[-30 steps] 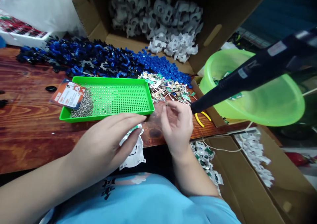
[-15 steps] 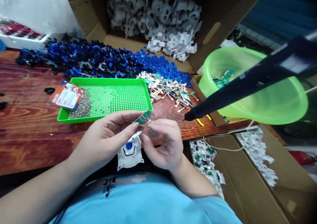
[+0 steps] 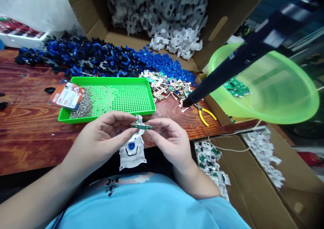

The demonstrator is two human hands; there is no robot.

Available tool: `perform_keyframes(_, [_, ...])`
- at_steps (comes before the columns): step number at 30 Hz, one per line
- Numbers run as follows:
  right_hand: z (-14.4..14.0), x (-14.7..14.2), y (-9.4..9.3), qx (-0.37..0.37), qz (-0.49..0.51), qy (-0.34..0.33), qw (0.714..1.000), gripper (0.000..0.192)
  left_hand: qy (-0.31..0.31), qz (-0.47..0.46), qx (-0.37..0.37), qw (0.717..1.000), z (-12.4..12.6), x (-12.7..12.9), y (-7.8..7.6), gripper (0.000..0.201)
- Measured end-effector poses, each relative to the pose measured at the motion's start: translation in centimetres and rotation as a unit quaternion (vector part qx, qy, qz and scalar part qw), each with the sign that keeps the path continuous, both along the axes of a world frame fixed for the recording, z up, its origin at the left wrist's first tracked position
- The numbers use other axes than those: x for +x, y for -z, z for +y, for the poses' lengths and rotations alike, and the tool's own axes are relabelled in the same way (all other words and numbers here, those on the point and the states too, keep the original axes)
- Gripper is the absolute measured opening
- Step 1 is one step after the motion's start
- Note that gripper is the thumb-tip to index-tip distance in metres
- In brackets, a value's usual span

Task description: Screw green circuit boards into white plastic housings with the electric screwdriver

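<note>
A small green circuit board is pinched at its two ends between my left hand and my right hand. Both hands are closed, thumbs nearest me. A small whitish part stands up behind the board; its exact kind is unclear. Just below the board lies a white plastic shell with a round blue button and a black curved piece in it. The shell's upper end is partly hidden behind the board and fingers.
Beyond my hands are a green tray with screws, blue parts, small boards and yellow-handled pliers. A dark electric screwdriver hangs at right before a green basin. White shells fill a carton behind.
My right hand has come up to the board's right end. The board has turned from slanted to nearly level. The screwdriver has swung slightly left and up, baring the pliers.
</note>
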State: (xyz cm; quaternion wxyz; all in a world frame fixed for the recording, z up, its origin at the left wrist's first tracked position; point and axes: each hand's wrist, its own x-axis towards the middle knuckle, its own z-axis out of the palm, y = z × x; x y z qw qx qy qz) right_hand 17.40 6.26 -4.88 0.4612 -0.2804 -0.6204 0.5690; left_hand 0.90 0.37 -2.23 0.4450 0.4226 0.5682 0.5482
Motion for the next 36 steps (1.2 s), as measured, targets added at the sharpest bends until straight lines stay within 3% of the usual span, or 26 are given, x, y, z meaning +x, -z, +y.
perform_keyframes(4, [0.0,-0.1,0.1,-0.021,0.015,0.011,1.000,0.016,-0.027,0.151,0.052,0.987,-0.3,-0.2,0.4,0.012])
perform_keyframes(8, [0.1,0.0,0.3,-0.023,0.000,0.015,1.000,0.014,-0.028,0.319,0.159,0.934,-0.1,-0.7,0.7,0.016])
perform_keyframes(11, [0.2,0.3,0.5,-0.009,-0.023,0.002,1.000,0.012,-0.006,0.336,0.183,0.924,0.1,-1.1,0.8,0.016])
perform_keyframes(16, [0.9,0.6,0.6,0.047,-0.071,-0.012,0.996,0.010,0.012,0.322,0.170,0.931,0.3,-1.0,0.5,0.013])
perform_keyframes(20, [1.6,1.1,0.9,0.043,-0.067,0.010,0.997,0.008,0.111,0.310,0.114,0.937,1.2,-1.9,-0.4,0.019])
perform_keyframes(22, [2.0,1.5,1.4,0.039,-0.064,0.056,0.996,0.007,0.129,0.326,0.066,0.934,2.6,-3.5,-1.4,0.037])
perform_keyframes(24, [2.4,1.8,2.3,0.041,-0.070,0.106,0.991,0.008,0.068,0.403,0.025,0.912,5.0,-5.9,-2.5,0.039])
perform_keyframes(26, [2.8,2.1,3.2,0.045,-0.076,0.136,0.987,0.012,-0.032,0.515,-0.001,0.857,8.1,-8.6,-3.6,0.037])
perform_keyframes(27, [2.9,2.2,3.6,0.049,-0.075,0.142,0.986,0.013,-0.056,0.569,-0.032,0.820,9.8,-9.9,-4.0,0.037])
perform_keyframes(28, [3.1,2.3,4.0,0.052,-0.074,0.144,0.985,0.013,-0.060,0.587,-0.043,0.806,11.5,-11.0,-4.2,0.037])
perform_keyframes(32, [3.6,2.4,4.8,0.065,-0.073,0.147,0.984,0.010,-0.031,0.611,-0.100,0.785,16.9,-12.9,-3.8,0.027])
perform_keyframes(36, [3.8,2.4,4.7,0.052,-0.065,0.141,0.987,0.008,-0.035,0.613,-0.155,0.774,19.6,-12.1,-2.8,0.028])
